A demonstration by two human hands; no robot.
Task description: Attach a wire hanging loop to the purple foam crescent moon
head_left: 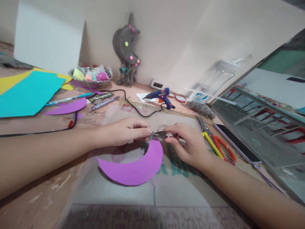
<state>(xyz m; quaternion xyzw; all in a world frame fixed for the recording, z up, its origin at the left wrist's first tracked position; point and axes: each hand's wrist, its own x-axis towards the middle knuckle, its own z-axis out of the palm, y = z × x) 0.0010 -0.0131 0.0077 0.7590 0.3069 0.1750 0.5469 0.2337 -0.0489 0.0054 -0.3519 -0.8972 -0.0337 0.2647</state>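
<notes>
A purple paper crescent (140, 170) hangs just above the work mat, its shadow falling below it. My left hand (135, 129) is closed in a pinch at the crescent's upper tip; a small greyish bit shows by the fingertips. My right hand (186, 140) is closed around a small dark metal tool (160, 134) with a pointed end, whose exact kind I cannot make out. The tool's point meets the left fingertips at the crescent's tip.
Behind the hands lie a blue glue gun (158, 94), its cord and grey yarn (201, 109). Scissors (214, 140) and a phone (238, 143) are at right. Coloured sheets (30, 93), a purple cutout (69, 106) and a bowl (92, 83) are at left. A grey moon decoration (124, 44) hangs behind.
</notes>
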